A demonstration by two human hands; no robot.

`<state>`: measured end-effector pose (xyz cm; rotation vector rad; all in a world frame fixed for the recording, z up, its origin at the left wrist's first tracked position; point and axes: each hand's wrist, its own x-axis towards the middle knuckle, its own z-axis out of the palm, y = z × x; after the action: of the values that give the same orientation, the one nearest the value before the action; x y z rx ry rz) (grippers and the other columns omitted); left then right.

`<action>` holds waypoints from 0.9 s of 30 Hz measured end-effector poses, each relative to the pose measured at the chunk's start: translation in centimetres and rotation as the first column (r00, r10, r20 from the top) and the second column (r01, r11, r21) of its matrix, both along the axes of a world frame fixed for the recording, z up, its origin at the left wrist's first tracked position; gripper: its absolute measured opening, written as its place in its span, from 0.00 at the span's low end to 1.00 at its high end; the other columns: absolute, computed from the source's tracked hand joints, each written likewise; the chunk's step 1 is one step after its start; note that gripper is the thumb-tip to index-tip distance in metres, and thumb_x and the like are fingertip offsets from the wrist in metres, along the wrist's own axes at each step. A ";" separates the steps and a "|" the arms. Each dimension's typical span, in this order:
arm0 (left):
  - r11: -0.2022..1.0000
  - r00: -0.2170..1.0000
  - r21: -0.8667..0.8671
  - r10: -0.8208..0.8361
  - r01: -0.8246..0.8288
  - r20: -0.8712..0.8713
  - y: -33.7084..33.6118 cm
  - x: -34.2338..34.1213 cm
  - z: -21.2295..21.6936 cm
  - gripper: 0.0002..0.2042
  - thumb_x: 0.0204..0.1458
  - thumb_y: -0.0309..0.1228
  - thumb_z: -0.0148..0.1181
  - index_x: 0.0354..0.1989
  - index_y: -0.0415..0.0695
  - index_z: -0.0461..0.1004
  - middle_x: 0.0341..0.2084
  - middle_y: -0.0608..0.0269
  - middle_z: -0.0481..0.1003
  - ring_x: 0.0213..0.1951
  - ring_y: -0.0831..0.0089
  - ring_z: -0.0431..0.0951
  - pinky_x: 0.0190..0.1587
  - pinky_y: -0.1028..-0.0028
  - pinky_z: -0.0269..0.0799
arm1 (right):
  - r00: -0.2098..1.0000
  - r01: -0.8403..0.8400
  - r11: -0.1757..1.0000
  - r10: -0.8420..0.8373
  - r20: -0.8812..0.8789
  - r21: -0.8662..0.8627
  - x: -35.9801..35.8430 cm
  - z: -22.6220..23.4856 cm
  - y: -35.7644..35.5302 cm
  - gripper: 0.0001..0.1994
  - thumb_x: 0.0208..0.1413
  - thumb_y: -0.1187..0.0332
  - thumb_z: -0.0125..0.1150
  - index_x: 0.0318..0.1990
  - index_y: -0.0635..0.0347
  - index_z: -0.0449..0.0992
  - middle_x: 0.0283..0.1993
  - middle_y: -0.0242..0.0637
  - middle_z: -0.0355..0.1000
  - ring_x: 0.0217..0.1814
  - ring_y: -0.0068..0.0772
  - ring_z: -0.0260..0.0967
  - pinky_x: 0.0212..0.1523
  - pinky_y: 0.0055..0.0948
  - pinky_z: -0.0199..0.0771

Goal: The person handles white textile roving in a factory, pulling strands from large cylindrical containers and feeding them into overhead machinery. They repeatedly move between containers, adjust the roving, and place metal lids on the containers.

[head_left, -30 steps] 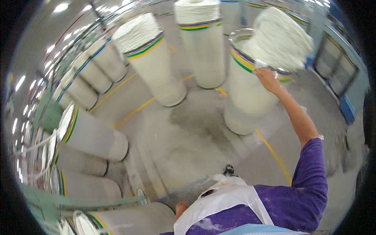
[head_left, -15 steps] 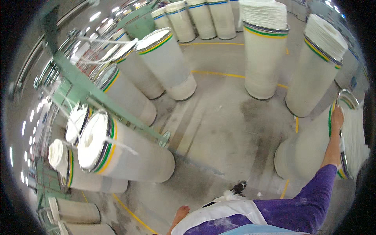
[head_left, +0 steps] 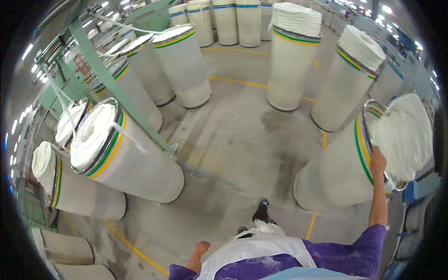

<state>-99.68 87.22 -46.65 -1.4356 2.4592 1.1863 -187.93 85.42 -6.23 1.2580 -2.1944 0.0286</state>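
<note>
The worker's right hand [head_left: 378, 162] is closed on the shiny metal rim [head_left: 374, 101] of a tall off-white cylindrical can [head_left: 326, 182] banded in yellow and green near its top. The can is on the grey, scuffed concrete floor [head_left: 233, 140], ahead and to the worker's right, and the arm in its short purple sleeve [head_left: 354, 249] reaches out to it. I can't tell whether the can is quite upright or leaning a little. A thick heap of white fibre [head_left: 403, 137] fills the mouth on one side and bulges out past the rim, while a strip of the inner wall shows on the other.

The left hand [head_left: 202, 247] hangs low beside the white cloth apron [head_left: 254, 254], well apart from the cans; how its fingers are set, I can't tell. A dark shoe [head_left: 262, 212] shows just ahead of the apron.

Further off, two similar cans [head_left: 291, 70] are piled high with coiled white fibre. Over to the left, a wide can [head_left: 140, 149] has a loose white strand [head_left: 128, 133] trailing down its side, near a slanting pale-green metal beam [head_left: 112, 88]. Yellow painted lines [head_left: 238, 81] cross the floor.
</note>
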 end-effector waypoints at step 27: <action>0.951 0.949 -0.238 0.127 -0.199 -0.288 -5.3 -52.1 42.5 0.35 0.41 0.33 0.56 0.64 0.49 0.58 0.46 0.47 0.75 0.49 0.51 0.75 0.50 0.59 0.69 | 0.723 -0.219 0.931 0.356 0.591 -0.293 18.7 8.1 39.5 0.16 0.61 0.57 0.49 0.35 0.61 0.76 0.35 0.44 0.73 0.39 0.39 0.70 0.43 0.35 0.68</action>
<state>-151.82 81.93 -4.12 -1.6777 2.8228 1.1890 -169.20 124.89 1.86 1.6253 -2.4124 0.9202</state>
